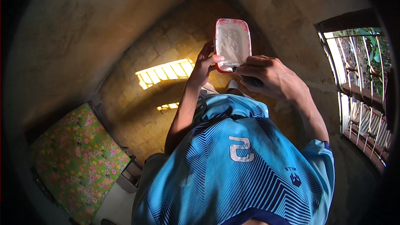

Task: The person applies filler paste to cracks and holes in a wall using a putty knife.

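Red tray [232,20], hands [203,67] [273,75] clasping it (left), dark tool [252,81] (right), tiled floor [137,100], window [362,93]

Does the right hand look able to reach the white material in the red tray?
Likely yes: the right hand holds a dark tool at the red tray, and the left hand leaves most of the white material uncovered.

We lose some of the left hand's [203,67] fingers behind the red-rimmed container [249,37]. The right hand [277,75] covers much of the dark-handled tool [252,81], and we cannot make out the shape of its tip. What the white substance [231,41] is, we cannot tell. Our blue shirt [221,137] hides part of a pale shoe [232,84] and runs off the lower edge. Leaves [373,52] outside blur together.
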Tool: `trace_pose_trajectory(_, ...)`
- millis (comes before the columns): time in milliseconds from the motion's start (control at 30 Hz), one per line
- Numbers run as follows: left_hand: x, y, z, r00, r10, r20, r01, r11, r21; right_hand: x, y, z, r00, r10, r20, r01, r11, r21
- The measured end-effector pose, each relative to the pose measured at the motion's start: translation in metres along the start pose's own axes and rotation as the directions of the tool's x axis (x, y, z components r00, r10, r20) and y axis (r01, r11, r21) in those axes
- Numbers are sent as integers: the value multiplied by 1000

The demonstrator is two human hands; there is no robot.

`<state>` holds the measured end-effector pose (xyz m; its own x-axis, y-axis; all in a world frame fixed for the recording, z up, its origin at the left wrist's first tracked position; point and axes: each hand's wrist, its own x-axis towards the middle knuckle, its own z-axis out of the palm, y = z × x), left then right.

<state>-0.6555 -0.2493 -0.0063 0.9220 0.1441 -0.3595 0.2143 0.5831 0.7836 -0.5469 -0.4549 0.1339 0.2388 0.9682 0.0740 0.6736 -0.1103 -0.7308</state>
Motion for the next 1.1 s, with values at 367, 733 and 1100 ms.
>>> trace_pose_trajectory(367,98,82,-79,1000,-17,-5,18,991,132,151,49,-39,925,252,-283,-262,965,2)
trace_pose_trajectory(733,189,188,-144,995,-75,73,65,989,131,247,83,-25,315,755,-575,-486,649,586)
trace_pose_trajectory(1100,302,210,-138,964,-180,196,153,977,145,253,117,-100,120,758,-642,-473,612,634)
